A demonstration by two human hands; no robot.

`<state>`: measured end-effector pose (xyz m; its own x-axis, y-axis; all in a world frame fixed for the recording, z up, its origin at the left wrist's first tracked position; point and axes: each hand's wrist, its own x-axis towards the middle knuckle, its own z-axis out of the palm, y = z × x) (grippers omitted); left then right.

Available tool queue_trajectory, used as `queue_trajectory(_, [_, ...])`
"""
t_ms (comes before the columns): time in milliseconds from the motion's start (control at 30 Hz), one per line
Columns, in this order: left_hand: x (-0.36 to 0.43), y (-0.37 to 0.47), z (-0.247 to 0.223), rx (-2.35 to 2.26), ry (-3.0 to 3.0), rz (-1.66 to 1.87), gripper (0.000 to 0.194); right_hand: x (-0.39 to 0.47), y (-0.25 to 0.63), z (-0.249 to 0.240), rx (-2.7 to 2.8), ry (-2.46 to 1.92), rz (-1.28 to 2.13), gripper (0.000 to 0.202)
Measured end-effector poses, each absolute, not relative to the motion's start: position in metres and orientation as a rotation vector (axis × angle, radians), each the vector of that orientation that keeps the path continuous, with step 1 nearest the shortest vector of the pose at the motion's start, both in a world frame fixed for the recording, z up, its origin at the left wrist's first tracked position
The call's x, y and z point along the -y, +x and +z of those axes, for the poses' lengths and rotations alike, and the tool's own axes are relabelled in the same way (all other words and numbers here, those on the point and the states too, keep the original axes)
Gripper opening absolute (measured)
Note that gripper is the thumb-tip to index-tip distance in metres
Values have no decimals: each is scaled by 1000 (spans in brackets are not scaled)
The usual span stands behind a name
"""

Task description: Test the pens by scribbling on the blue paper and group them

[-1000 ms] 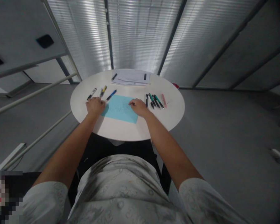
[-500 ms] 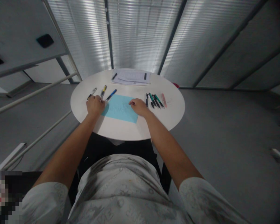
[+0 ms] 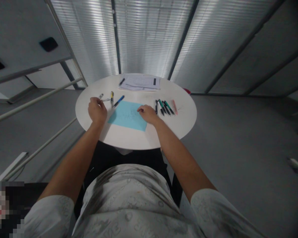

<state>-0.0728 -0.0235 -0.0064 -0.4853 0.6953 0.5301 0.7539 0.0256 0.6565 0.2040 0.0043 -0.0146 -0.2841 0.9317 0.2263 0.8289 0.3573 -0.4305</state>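
At a white table (image 3: 132, 142), the left hand (image 3: 97, 110) hangs half-curled beside one blue sheet (image 3: 125, 116), any hold unclear; the right hand (image 3: 148, 113) lies bent over the sheet's edge, any grip hidden. Faint writing already marks the sheet, lower edge bare. Past the left hand: one yellow pen (image 3: 112, 96), one blue pen (image 3: 119, 100), one half-hidden white pen (image 3: 101, 96). Right of the right hand: about five pens (image 3: 166, 108), one pink strip (image 3: 174, 107).

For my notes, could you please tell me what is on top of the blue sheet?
Faint writing-like marks show on the blue sheet. The right hand is over its right part, so anything beneath that hand is hidden.
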Motion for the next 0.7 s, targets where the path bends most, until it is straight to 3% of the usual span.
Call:
queue_trajectory(200, [19, -66, 0, 1974, -1526, -1937, 11, -3, 204, -15, 2180, -1518, 334, 29])
queue_trajectory(400, [4, -29, 15, 1936, -1866, -2605, 30, -7, 200, -9, 1707, -1409, 629, 18])
queue_trajectory(600, [12, -2, 11, 1938, -2287, -2703, 31, -10, 201, 6, 1127, -1195, 1190, 46])
queue_trajectory(700, [15, -5, -2, 1996, -2218, -2684, 30, -7, 203, 10, 1066, -1154, 1328, 46])
